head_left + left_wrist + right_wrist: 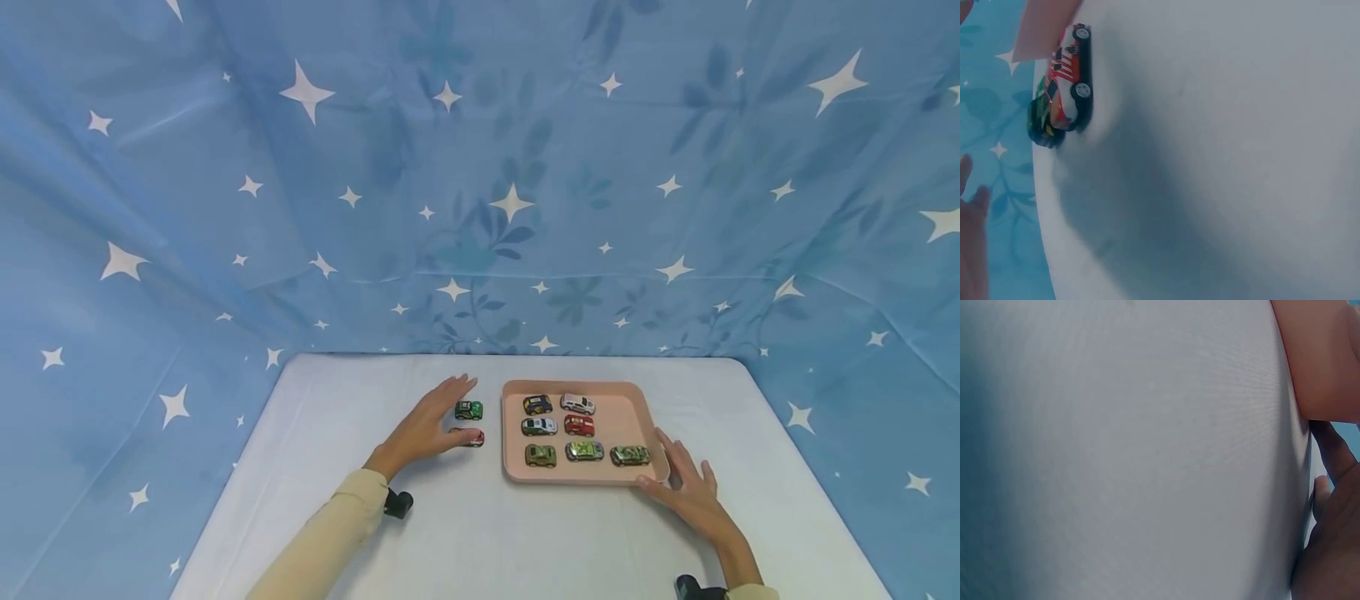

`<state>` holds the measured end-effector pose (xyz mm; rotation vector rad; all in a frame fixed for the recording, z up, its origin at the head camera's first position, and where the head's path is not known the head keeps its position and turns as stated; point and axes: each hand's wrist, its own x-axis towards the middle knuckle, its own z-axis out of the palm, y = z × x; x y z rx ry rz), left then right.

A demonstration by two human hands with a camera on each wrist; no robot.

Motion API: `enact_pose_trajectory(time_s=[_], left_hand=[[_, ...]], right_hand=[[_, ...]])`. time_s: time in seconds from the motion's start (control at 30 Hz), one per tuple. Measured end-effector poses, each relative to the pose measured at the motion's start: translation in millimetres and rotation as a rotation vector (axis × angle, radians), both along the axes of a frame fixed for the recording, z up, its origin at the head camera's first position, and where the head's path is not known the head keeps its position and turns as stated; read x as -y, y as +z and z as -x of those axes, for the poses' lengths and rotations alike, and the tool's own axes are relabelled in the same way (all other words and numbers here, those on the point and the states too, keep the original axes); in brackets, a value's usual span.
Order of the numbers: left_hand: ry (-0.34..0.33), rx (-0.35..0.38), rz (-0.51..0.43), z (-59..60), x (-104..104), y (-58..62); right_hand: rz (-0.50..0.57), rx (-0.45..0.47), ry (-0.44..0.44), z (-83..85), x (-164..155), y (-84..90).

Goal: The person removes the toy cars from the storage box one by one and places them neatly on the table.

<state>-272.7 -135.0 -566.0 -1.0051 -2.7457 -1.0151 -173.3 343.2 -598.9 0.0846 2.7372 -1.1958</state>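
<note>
Left hand (423, 429), fingers straight, hovering over red toy car (474, 437) with green toy car (468, 409) at 12 o'clock; right hand (690, 492) flat, fingertips steadying pink plastic tray (641, 408) holding seven cars.

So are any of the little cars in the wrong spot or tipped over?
None tipped over. Seven toy cars sit in rows inside the pink plastic tray, but a green toy car and a red toy car stand outside it on the white table, beside the left hand.
</note>
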Motion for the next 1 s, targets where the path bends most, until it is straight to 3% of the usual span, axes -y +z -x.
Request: enact_pose_trajectory(time_s=[0.1, 0.23, 0.5, 0.73, 1.0], left_hand=[[0.015, 0.082, -0.009, 2.8, -7.0, 2.8], [0.007, 0.116, -0.044, 7.5, -22.4, 8.1], [-0.046, 0.144, -0.092, 17.6, -70.7, 25.3], [-0.127, 0.167, -0.131, 16.8, -117.9, 39.4], [-0.227, 0.144, -0.15, 12.4, -157.4, 42.3]], right_hand=[[0.0, 0.002, 0.001, 0.9, 0.0, 0.7], [-0.003, -0.002, 0.004, 1.8, -0.6, 2.3], [-0.002, -0.017, 0.004, 3.0, -1.9, 3.3], [-0.002, 0.001, -0.001, 2.3, -2.2, 3.6], [-0.007, 0.011, 0.011, 0.6, -1.0, 4.0]])
